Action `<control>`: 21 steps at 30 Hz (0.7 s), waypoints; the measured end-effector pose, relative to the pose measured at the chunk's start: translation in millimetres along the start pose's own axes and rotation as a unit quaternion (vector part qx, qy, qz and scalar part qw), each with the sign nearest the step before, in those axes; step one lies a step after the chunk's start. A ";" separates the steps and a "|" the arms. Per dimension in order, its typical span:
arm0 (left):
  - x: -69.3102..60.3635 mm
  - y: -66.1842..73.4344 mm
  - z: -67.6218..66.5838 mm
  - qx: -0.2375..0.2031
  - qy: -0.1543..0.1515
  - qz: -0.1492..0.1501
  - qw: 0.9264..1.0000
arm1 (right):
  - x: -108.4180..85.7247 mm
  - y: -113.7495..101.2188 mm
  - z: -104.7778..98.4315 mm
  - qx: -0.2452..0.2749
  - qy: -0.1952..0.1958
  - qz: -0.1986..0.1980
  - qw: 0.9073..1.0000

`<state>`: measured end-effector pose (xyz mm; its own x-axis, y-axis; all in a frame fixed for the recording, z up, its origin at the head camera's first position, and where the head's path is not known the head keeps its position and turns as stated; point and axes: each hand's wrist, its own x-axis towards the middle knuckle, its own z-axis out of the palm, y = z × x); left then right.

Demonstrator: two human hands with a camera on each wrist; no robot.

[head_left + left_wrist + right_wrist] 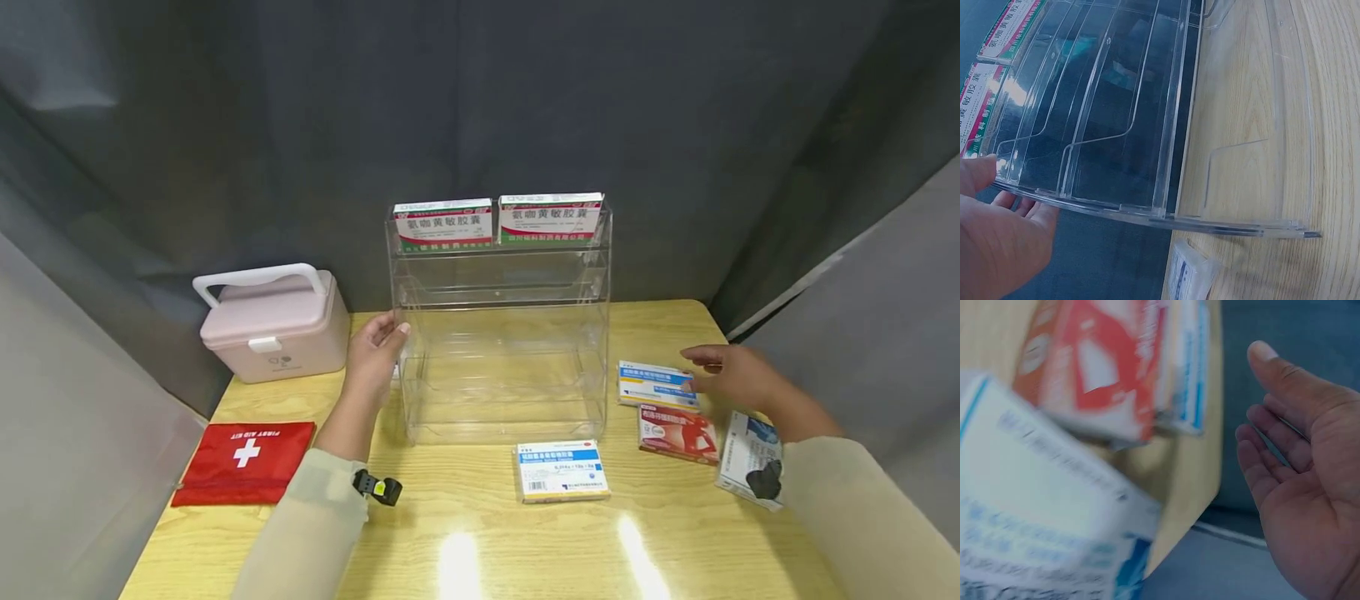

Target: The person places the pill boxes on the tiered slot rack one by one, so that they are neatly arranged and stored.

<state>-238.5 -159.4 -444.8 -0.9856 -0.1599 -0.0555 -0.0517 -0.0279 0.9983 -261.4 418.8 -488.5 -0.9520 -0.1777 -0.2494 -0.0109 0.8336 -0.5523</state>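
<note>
A clear tiered rack (498, 375) stands upright, with two green, white and red boxes (444, 225) (551, 221) side by side in its top tier. My left hand (367, 358) grips the rack's left side; the left wrist view shows the thumb on one face and the fingers of the hand (1007, 244) on the other. My right hand (738, 379), fingers loosely bent and holding nothing, hovers by a blue-and-white box (652, 385). In the right wrist view the palm of that hand (1310, 469) shows, apart from the red box (1097, 369).
Before the rack lies another blue-and-white box (562, 472). At right are the red box (675, 433) and a white box (746, 450) partly under a sleeve. A pink case (273, 333) and a red pouch (243, 467) lie left; a small packet (1188, 272) sits beside the rack.
</note>
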 end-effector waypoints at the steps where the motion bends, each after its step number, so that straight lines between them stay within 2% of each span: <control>1: -0.4 -0.2 -0.2 -0.001 0.001 0.000 1.000 | 0.5 6.5 3.5 -0.006 -0.002 0.005 1.000; 5: -0.5 -1.0 -0.3 -0.003 0.003 0.001 1.000 | 4.7 21.2 13.5 -0.008 -0.003 0.044 0.999; 8: 0.3 -2.0 0.0 0.001 0.004 -0.001 1.000 | 9.7 26.5 18.8 -0.013 -0.005 0.058 0.998; 15: 0.3 -2.0 0.7 -0.005 0.008 0.001 1.000 | 17.8 28.2 25.4 -0.045 -0.013 0.037 0.998; 21: 1.6 -2.1 0.8 -0.010 0.007 0.004 1.000 | 22.5 29.2 25.6 -0.042 -0.032 0.043 0.998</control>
<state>-240.0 -158.8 -447.0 -0.9835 -0.1742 -0.0488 -0.0413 -0.0464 0.9981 -275.3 425.8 -530.6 -0.9292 -0.1337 -0.3445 0.0420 0.8879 -0.4581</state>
